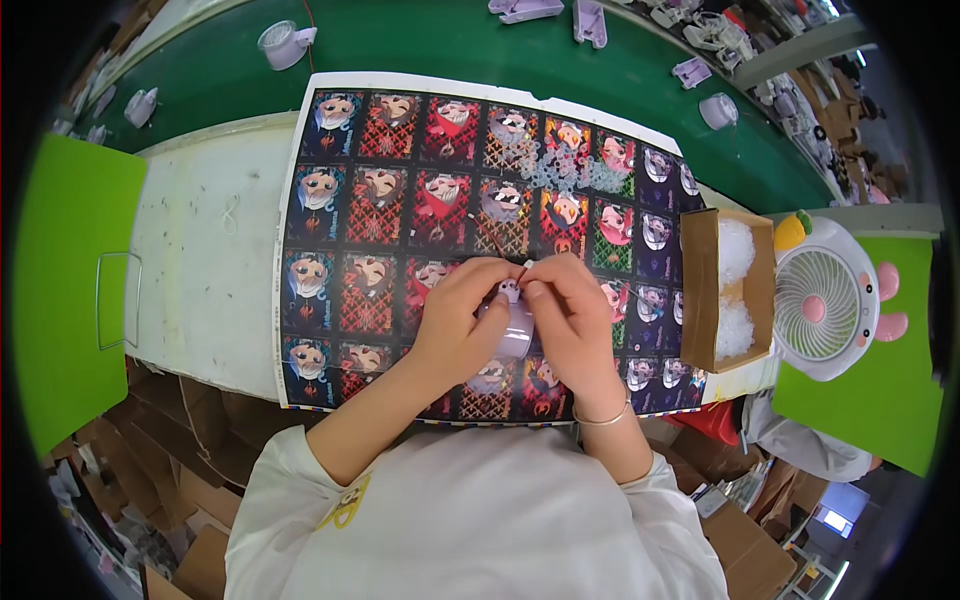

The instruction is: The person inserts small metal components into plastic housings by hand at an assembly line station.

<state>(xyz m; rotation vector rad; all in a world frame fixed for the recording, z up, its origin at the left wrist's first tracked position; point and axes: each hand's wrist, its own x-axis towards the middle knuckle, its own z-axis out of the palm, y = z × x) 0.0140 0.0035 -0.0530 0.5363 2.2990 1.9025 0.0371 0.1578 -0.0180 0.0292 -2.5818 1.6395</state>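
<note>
One pale-lilac, cup-shaped plastic part sits between the hands, body toward six o'clock, narrow neck toward twelve — the bare left hand, at nine, clamps that neck; the bare right hand, at three, appears to pinch a tiny white piece just beyond.

Room left of left hand; cardboard box, fan block right.

A white fan with 2 pink ears sits at the right, an orange carrot shape at its upper left. The left green board and the right green board flank the white table, and brown cardboard fills the lower right.
</note>
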